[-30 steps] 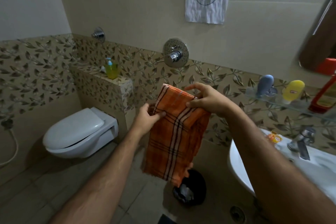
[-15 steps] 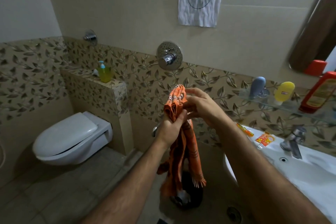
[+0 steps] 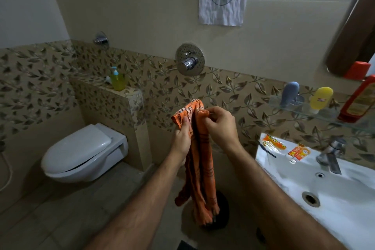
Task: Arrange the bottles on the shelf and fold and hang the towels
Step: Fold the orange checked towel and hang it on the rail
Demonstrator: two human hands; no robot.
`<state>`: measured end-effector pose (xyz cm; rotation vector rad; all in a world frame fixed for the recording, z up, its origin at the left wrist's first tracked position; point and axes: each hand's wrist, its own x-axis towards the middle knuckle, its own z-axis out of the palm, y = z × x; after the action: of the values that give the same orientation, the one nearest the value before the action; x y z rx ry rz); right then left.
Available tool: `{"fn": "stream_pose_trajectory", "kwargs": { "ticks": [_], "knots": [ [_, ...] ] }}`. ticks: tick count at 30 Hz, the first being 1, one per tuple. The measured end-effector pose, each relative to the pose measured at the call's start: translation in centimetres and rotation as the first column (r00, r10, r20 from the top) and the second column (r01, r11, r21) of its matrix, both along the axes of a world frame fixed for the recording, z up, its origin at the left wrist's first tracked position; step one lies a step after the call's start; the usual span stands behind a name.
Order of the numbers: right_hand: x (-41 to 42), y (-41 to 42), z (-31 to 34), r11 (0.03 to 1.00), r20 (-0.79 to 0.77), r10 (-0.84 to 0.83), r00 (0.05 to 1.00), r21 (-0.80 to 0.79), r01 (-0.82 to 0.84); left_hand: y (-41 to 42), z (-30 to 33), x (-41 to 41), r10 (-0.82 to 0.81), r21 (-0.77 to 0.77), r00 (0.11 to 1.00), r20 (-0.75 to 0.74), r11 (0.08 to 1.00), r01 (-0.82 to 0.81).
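Head view: orange towel pinched at its top edge by left hand and right hand, bunched, hanging below the grip. Folding step underway; next, corners need aligning.

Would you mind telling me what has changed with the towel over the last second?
The orange towel, spread flat a second ago, is now bunched into a narrow hanging strip. The left hand and right hand moved together and still grip its top. The shelf bottles stayed put.
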<state>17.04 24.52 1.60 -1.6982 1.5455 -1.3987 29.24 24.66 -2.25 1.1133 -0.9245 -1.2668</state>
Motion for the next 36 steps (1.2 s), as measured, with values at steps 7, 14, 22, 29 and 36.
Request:
{"fn": "stream_pose_trajectory", "kwargs": {
  "ticks": [7, 14, 22, 29, 36],
  "knots": [
    [-1.5, -0.8, 0.4, 0.989, 0.164, 0.015, 0.986, 0.144, -0.039, -0.7, -0.9, 1.3, 0.097, 0.059, 0.984, 0.147, 0.993, -0.106],
    [0.3, -0.9, 0.3, 0.981, 0.131, 0.105, 0.986, 0.151, -0.125, -0.8, -0.1, -0.2, 0.064, 0.074, 0.989, 0.134, 0.995, -0.074],
    [-0.3, 0.0, 1.5, 0.945, 0.328, 0.225, 0.917, 0.157, -0.287, -1.6, -0.9, -1.1, -0.095, 0.012, 0.991, 0.093, 0.996, 0.094],
    [-3.7, -0.6, 2.9, 0.893, 0.338, 0.345, 0.876, 0.169, -0.417, -2.0, 1.6, -2.5, -0.132, -0.035, 0.989, 0.059, 0.990, 0.134],
    [-12.2, -2.0, 2.6, 0.994, 0.254, -0.100, 0.962, -0.011, 0.106, -3.2, 4.3, -6.1, -0.331, -0.094, 0.938, -0.102, 0.942, 0.322]
  ]
}}
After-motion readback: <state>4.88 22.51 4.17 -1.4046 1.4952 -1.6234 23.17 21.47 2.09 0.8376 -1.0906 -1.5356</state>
